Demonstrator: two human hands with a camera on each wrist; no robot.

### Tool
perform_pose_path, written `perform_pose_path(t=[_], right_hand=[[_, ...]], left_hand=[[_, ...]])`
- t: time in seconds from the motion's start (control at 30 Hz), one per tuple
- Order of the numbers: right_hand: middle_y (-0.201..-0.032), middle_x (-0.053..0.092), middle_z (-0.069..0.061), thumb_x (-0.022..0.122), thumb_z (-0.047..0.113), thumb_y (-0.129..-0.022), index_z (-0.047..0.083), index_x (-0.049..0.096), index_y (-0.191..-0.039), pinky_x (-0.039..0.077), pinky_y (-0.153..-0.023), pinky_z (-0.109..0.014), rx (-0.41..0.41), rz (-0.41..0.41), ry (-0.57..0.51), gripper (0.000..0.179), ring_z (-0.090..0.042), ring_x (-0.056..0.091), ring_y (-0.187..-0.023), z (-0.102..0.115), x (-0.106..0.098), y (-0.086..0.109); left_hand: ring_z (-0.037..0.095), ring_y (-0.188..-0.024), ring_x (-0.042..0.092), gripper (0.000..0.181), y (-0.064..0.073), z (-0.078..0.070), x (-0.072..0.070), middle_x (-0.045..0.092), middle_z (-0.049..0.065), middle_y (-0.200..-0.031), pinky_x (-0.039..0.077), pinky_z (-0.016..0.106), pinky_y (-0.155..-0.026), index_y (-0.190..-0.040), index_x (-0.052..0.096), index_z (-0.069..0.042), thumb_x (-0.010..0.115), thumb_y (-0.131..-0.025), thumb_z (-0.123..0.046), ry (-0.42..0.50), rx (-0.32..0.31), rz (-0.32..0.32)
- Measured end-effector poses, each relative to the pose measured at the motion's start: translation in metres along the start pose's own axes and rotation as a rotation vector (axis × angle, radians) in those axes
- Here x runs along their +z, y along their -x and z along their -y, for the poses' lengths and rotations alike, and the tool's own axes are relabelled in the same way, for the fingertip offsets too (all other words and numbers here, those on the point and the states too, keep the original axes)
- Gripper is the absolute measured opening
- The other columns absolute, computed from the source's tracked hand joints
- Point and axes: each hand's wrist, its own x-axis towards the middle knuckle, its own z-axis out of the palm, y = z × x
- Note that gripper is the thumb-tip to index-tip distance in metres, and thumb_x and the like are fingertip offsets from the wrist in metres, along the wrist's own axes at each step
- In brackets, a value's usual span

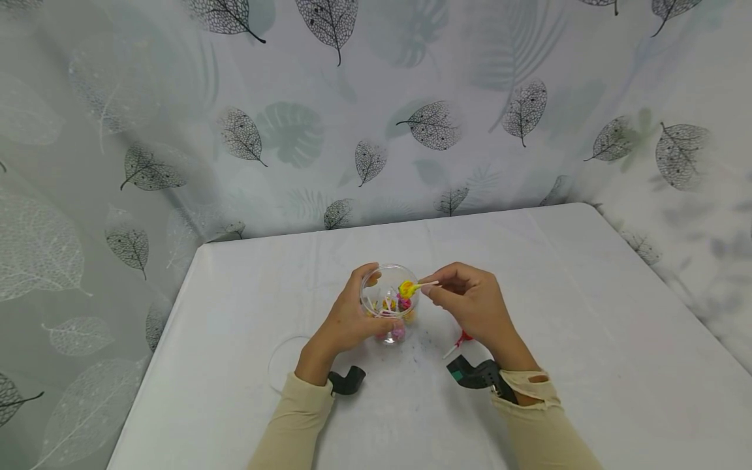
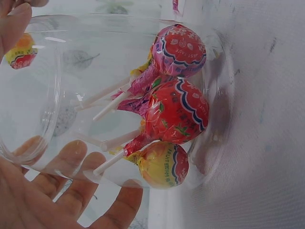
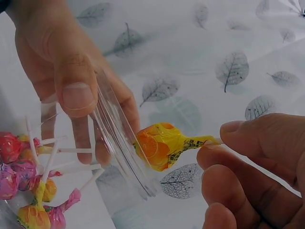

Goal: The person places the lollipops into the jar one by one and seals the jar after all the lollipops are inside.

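The right hand [image 1: 472, 303] pinched a yellow lollipop [image 3: 164, 145] by the narrow end, thumb above and index finger below, where the twisted wrapper met the white stick. The round candy head pointed away from those fingertips, toward the left hand, while the stick ran back past the pinch. The middle and lower fingers of the right hand bent inward beneath the grip.

The left hand [image 1: 346, 320] gripped a clear plastic jar [image 1: 390, 265] near its mouth, thumb across the near side and the other fingers wrapped round the far side, visible through the wall. In the head view, the yellow candy head lay over the jar's opening, at the side nearer the right hand. In the right wrist view it overlapped the rim's edge; whether it touched the rim or had slightly passed it, I could not fairly tell.

Several lollipops lay bunched inside the jar, a red one [image 2: 176, 112] between a pink-purple one [image 2: 178, 50] and a yellow-wrapped one [image 2: 164, 164], heads at the base and white sticks slanting toward the mouth.

A loose red lollipop [image 1: 464, 337] lay on the white table [image 1: 617, 313], partly covered from above by the right hand. A faint, clear round outline [image 1: 271, 365] showed on the tabletop beside the left wrist.
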Motion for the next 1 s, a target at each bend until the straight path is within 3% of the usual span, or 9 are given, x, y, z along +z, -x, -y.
perform_pose_path(t=[0.2, 0.43, 0.6, 0.83, 1.0], right_hand=[[-0.093, 0.079, -0.005, 0.077, 0.006, -0.093, 0.008, 0.077, -0.096, 0.054, -0.063, -0.027, -0.001, 0.011, 0.010, 0.004, -0.020, 0.068, -0.070, -0.001, 0.003, 0.000], [-0.085, 0.076, -0.004, 0.078, 0.007, -0.092, 0.010, 0.078, -0.097, 0.050, -0.059, -0.028, -0.003, 0.021, 0.021, 0.006, -0.025, 0.066, -0.068, -0.002, 0.005, 0.000], [-0.089, 0.077, -0.003, 0.078, 0.007, -0.092, 0.011, 0.077, -0.097, 0.052, -0.060, -0.028, -0.008, 0.030, 0.029, 0.006, -0.018, 0.067, -0.069, -0.002, 0.007, 0.000], [-0.090, 0.076, -0.004, 0.079, 0.008, -0.092, 0.011, 0.078, -0.097, 0.053, -0.062, -0.028, 0.016, 0.063, 0.015, 0.005, -0.019, 0.068, -0.071, -0.003, 0.011, 0.000], [-0.092, 0.077, -0.004, 0.080, 0.009, -0.091, 0.010, 0.079, -0.097, 0.055, -0.064, -0.029, 0.030, 0.077, 0.014, 0.006, -0.019, 0.070, -0.073, -0.002, 0.014, 0.000]], left_hand=[[0.034, -0.149, 0.039, 0.108, 0.000, 0.001, 0.000, 0.046, 0.003, -0.158, 0.031, 0.060, -0.118, -0.157, 0.031, -0.034, 0.097, -0.072, -0.033, -0.003, 0.009, 0.002], [0.032, -0.147, 0.041, 0.107, 0.000, 0.000, 0.000, 0.046, 0.002, -0.157, 0.032, 0.059, -0.118, -0.156, 0.030, -0.036, 0.097, -0.073, -0.035, -0.006, 0.001, 0.002], [0.032, -0.148, 0.040, 0.107, 0.000, 0.000, 0.000, 0.046, 0.005, -0.158, 0.030, 0.061, -0.119, -0.156, 0.031, -0.036, 0.097, -0.072, -0.037, -0.011, 0.002, 0.001], [0.027, -0.144, 0.043, 0.107, 0.000, 0.001, 0.000, 0.046, 0.004, -0.157, 0.037, 0.057, -0.116, -0.157, 0.030, -0.034, 0.096, -0.073, -0.034, -0.028, 0.004, 0.000], [0.028, -0.141, 0.045, 0.109, 0.000, 0.000, -0.001, 0.046, 0.006, -0.157, 0.040, 0.056, -0.113, -0.159, 0.029, -0.027, 0.096, -0.074, -0.033, -0.023, 0.020, 0.003]])
